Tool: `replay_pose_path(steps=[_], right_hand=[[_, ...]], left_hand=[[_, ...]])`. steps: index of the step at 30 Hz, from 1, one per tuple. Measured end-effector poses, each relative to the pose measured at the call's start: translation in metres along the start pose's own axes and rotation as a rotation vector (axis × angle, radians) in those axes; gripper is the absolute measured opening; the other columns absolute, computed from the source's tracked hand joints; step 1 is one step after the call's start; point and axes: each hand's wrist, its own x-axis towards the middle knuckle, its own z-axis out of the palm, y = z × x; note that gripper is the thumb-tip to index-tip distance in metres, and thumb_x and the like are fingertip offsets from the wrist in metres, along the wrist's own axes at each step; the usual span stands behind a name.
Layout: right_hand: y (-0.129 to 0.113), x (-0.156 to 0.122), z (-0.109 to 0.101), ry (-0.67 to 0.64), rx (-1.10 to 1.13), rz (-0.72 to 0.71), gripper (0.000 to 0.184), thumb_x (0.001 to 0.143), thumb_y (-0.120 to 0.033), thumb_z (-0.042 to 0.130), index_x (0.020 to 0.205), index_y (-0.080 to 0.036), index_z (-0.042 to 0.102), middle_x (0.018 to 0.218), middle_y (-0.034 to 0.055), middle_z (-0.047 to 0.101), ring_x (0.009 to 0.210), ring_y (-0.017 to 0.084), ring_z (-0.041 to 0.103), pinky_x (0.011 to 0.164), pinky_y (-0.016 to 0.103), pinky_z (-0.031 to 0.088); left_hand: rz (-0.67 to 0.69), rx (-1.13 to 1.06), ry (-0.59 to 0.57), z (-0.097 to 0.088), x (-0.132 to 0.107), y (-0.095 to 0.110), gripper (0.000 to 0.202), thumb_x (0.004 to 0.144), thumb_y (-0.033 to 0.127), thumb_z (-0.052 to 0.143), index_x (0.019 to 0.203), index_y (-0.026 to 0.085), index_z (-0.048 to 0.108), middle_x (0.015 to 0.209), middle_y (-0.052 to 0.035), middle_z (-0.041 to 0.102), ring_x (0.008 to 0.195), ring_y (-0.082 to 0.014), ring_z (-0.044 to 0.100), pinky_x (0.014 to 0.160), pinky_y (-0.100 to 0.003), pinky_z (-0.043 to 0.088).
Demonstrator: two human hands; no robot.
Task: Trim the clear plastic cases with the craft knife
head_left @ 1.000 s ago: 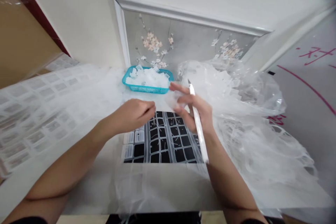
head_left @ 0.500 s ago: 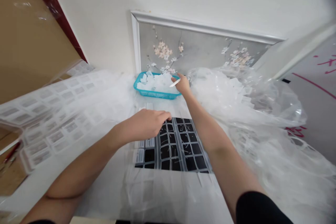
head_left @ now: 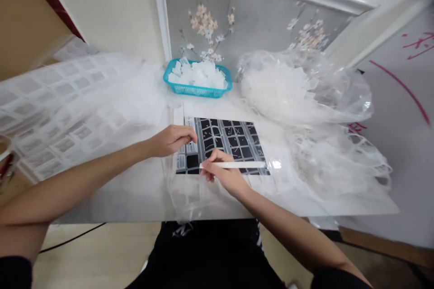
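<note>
A black cutting mat [head_left: 233, 137] lies on the white table under a clear plastic sheet of small moulded pieces. My left hand [head_left: 171, 139] presses its closed fingertips on the sheet at the mat's left edge. My right hand [head_left: 222, 172] sits at the mat's near edge and grips a white pen-shaped knife [head_left: 237, 165], held nearly flat with its tip pointing left. A teal basket [head_left: 198, 90] heaped with cut clear pieces stands beyond the mat.
A pile of cut-out plastic webbing [head_left: 298, 95] fills the table to the right. Uncut sheets of moulded pieces [head_left: 68, 99] spread over the left. A framed flower picture [head_left: 244, 22] leans on the wall behind. The table's front edge [head_left: 135, 216] is close to my body.
My right hand came back from the teal basket to the near edge of the mat, knife still in it. My left hand stayed at the mat's left side. The camera tilted down.
</note>
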Motion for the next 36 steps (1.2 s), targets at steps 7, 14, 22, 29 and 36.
replay_pose_path(steps=[7,14,22,29,36], right_hand=[[0.031,0.012,0.013,-0.022,-0.314,-0.07,0.02,0.075,-0.026,0.065,0.063,-0.019,0.051,0.057,-0.0021,0.062,0.051,0.012,0.056,0.051,0.022,0.043],[0.031,0.012,0.013,0.003,-0.486,-0.092,0.015,0.074,-0.024,0.065,0.063,-0.018,0.057,0.057,-0.0026,0.06,0.054,0.011,0.055,0.052,0.021,0.042],[0.035,0.016,0.013,-0.024,-0.417,-0.049,0.012,0.073,-0.022,0.065,0.064,-0.019,0.057,0.056,-0.0024,0.061,0.053,0.012,0.057,0.052,0.022,0.044],[0.033,0.017,0.013,-0.051,-0.417,-0.036,0.011,0.072,-0.019,0.062,0.064,-0.019,0.054,0.056,-0.0021,0.062,0.052,0.012,0.059,0.052,0.022,0.044],[0.029,0.022,0.013,-0.117,-0.495,-0.019,0.015,0.07,-0.016,0.06,0.061,-0.019,0.049,0.055,-0.0026,0.061,0.052,0.012,0.058,0.049,0.02,0.041]], left_hand=[[0.187,-0.02,0.088,0.039,-0.046,-0.021,0.02,0.088,0.012,0.047,0.093,0.019,0.064,0.088,-0.0077,0.067,0.084,-0.0186,0.061,0.076,-0.031,0.048],[0.191,0.01,0.004,0.036,-0.048,-0.018,0.018,0.086,0.015,0.053,0.097,0.02,0.066,0.095,-0.0098,0.067,0.09,-0.0212,0.059,0.083,-0.036,0.048],[0.242,0.058,-0.071,0.031,-0.05,-0.016,0.021,0.083,0.016,0.057,0.103,0.017,0.064,0.1,-0.013,0.064,0.094,-0.0229,0.057,0.086,-0.038,0.049],[0.31,0.202,-0.136,0.031,-0.049,-0.012,0.019,0.082,0.02,0.059,0.099,0.016,0.066,0.105,-0.015,0.065,0.098,-0.026,0.057,0.086,-0.041,0.048],[-0.058,-0.327,0.219,0.039,-0.049,-0.014,0.008,0.078,0.028,0.067,0.075,0.021,0.065,0.082,-0.0068,0.068,0.083,-0.0228,0.062,0.082,-0.04,0.049]])
